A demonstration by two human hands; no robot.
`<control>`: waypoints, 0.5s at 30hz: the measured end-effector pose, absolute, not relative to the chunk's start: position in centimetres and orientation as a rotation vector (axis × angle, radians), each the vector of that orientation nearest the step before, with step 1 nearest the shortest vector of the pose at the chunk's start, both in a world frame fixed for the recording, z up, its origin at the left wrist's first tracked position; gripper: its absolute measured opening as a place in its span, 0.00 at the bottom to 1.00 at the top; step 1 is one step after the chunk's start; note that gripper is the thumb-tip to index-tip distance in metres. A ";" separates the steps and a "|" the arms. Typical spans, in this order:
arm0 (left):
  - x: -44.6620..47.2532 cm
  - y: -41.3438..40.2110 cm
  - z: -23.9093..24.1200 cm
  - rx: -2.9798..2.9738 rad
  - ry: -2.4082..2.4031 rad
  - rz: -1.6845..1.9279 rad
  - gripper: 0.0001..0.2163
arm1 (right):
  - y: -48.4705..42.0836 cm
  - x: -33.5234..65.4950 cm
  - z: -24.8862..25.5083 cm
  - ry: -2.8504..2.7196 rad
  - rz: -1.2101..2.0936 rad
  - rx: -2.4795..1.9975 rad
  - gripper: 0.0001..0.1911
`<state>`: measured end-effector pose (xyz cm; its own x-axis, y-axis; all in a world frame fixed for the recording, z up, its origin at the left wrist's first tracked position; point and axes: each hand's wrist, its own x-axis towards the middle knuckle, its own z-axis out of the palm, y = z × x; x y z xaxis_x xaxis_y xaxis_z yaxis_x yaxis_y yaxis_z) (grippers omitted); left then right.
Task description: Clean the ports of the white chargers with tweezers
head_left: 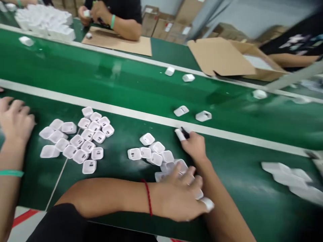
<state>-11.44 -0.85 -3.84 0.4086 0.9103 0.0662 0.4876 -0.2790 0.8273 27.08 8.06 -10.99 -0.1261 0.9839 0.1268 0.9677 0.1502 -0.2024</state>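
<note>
My left hand [181, 196], with a red string round the wrist, lies curled over several small white plastic casings [208, 203] at the near edge of the green table. My right hand [194, 145] is just beyond it, pinching a black pen-like thing [185, 133] against one white casing [179, 134] by the white strip. Between and left of my hands lies a small cluster of white casings [151, 153]. A bigger cluster of casings [83, 139] lies further left.
A co-worker's hand [15, 117] with a green wristband rests at the left edge. Loose casings [203, 116] lie on the green conveyor belt [101, 77]. White pieces [290, 176] sit at right. Across the belt are another person's hands [97, 11], an open carton [227, 55] and a white pile [45, 22].
</note>
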 end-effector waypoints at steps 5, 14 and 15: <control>6.8 -3.5 -5.1 2.315 0.783 0.571 0.04 | 8.1 26.4 -11.2 -2.201 0.130 -2.048 0.23; 7.5 -3.0 -3.9 2.760 0.635 0.106 0.06 | 8.2 26.8 -9.7 -2.281 0.230 -1.879 0.21; 7.5 -3.0 -3.5 2.775 0.644 0.113 0.07 | 8.2 26.9 -9.6 -2.290 0.239 -1.855 0.21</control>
